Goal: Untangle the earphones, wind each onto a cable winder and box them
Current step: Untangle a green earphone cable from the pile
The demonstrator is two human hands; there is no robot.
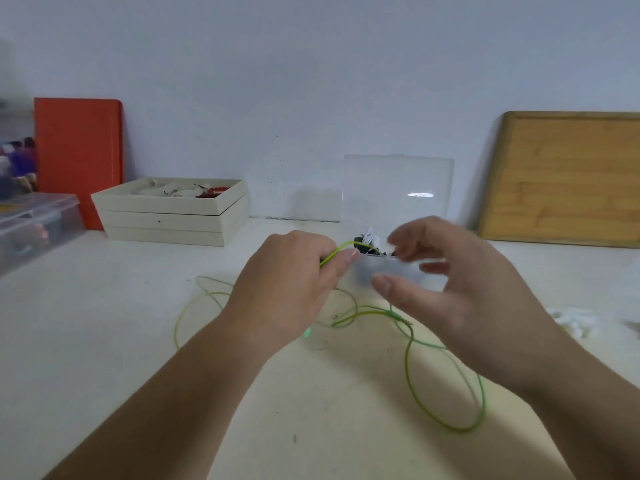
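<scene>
Left hand: pinches the green earphone wire.
Right hand: fingers spread, holding nothing.
Clear box: lid up.

left hand curled, pinching; right hand raised beside it, fingers loosely spread

One head-worn wide-angle view, looking forward and down.
It sits close above the near edge of the table and faces the wall along the far edge. Both forearms enter from the bottom, with the left hand and right hand near mid-frame and the left margin blurred.
</scene>
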